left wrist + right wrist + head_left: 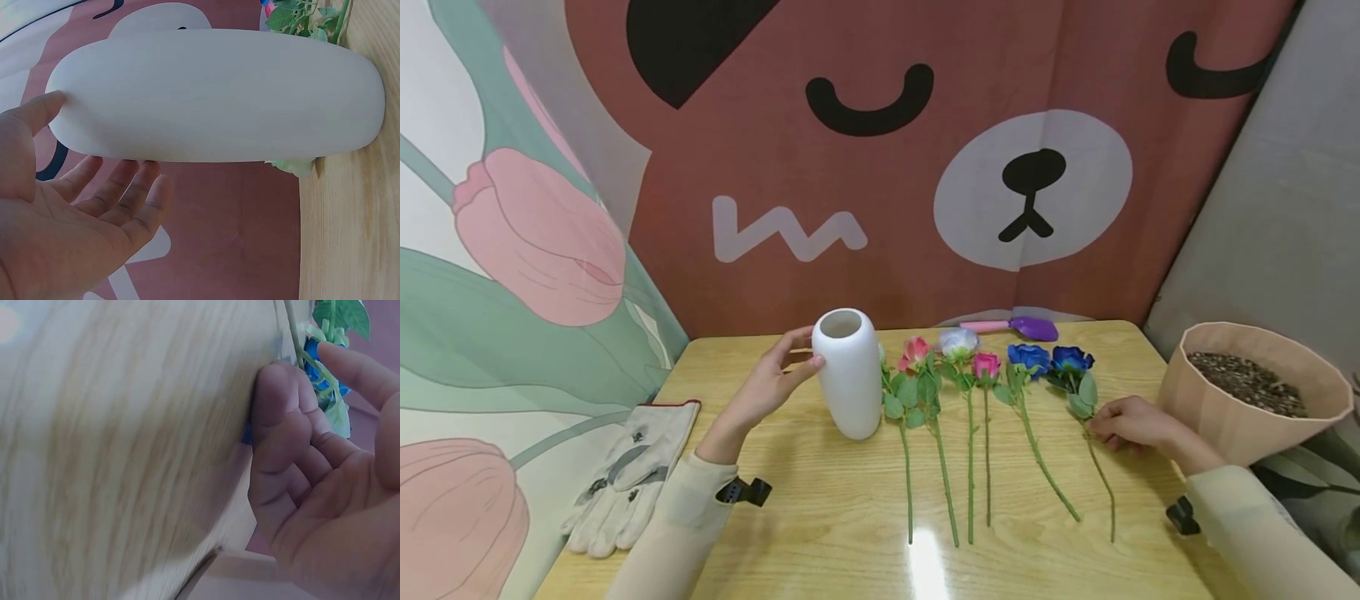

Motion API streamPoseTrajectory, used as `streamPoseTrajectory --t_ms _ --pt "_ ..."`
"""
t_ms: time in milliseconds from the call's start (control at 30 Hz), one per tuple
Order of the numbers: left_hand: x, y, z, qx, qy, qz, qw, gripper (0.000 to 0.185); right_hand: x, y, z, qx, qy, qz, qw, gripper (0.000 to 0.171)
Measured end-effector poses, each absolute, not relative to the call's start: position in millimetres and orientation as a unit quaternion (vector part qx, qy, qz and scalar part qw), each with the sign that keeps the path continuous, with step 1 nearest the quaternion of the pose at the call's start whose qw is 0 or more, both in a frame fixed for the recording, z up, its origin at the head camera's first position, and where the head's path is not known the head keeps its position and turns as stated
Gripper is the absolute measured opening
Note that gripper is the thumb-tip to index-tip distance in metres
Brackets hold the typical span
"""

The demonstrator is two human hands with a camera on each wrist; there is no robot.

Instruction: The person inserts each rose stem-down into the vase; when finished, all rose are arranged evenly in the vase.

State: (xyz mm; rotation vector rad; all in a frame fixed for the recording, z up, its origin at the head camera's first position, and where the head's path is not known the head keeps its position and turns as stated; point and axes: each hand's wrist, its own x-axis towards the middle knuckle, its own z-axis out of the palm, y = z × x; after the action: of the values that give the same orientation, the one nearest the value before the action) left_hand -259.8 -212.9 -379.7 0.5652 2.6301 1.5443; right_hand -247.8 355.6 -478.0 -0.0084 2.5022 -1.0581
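At the counter's [820,500] left edge we see work gloves [625,475]. Our left hand [767,385], fingers spread wide, touches an upright white vase [848,372], mouth up. Six roses lie parallel, blooms toward the far edge. Our right hand [1131,422], fingers loosely curled, rests on the rightmost blue rose [1072,361] stem. A brown pot [1255,392] sits right. A bear-print cloth [925,150] hangs behind.

White vase [848,373], blue roses [1049,359], purple-and-pink trowel [1015,327], pale woodgrain table [820,500].
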Motion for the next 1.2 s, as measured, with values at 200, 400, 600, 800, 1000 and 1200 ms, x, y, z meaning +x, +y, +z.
streamPoseTrajectory --t_ms 200,400,600,800,1000,1200 --pt "-259.8 -213.1 -379.6 0.180 0.848 0.498 0.021 0.056 -249.2 351.8 -482.5 0.002 0.906 -0.369 0.209 0.027" --pt "-261.3 -212.9 -379.8 0.181 0.848 0.497 0.019 0.056 -249.3 353.5 -480.3 0.005 0.904 -0.385 0.185 0.024" --pt "-261.0 -213.0 -378.8 0.184 0.847 0.498 0.020 0.056 -249.1 354.2 -476.9 0.021 0.899 -0.398 0.182 0.025" --pt "-260.6 -213.4 -379.3 0.182 0.849 0.496 0.022 0.056 -248.7 356.5 -479.5 0.016 0.901 -0.392 0.183 0.027" --pt "-260.0 -213.3 -379.0 0.181 0.851 0.492 0.022 0.057 -248.4 357.0 -477.6 0.014 0.895 -0.407 0.179 0.028" --pt "-258.9 -213.3 -378.3 0.179 0.851 0.493 0.024 0.057 -249.9 356.6 -473.1 0.003 0.876 -0.447 0.181 0.028"
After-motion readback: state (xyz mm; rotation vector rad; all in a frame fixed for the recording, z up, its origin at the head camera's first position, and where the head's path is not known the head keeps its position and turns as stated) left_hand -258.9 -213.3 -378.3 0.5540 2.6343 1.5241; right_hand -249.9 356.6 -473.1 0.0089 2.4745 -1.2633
